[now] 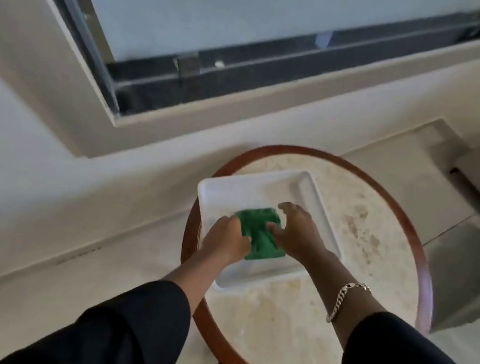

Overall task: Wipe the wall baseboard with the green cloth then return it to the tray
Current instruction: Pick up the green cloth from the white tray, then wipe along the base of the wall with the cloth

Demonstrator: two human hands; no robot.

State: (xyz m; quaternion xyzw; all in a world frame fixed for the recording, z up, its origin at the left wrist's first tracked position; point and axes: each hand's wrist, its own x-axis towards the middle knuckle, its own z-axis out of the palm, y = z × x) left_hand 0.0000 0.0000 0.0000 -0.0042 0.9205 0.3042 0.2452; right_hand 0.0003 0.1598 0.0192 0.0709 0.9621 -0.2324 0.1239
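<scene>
A folded green cloth (260, 233) lies in a white rectangular tray (265, 184) on a small round table. My left hand (224, 239) grips the cloth's left edge with curled fingers. My right hand (295, 231) rests on the cloth's right side, thumb on the fabric and fingers spread over the tray floor. The wall baseboard (133, 183) runs along the foot of the pale wall, left of and behind the table.
The round table (375, 224) has a stained marble top and a brown wooden rim. A dark-framed window (214, 70) sits in the wall above. Pale tiled floor (77, 277) lies to the left, and a grey step (465, 262) to the right.
</scene>
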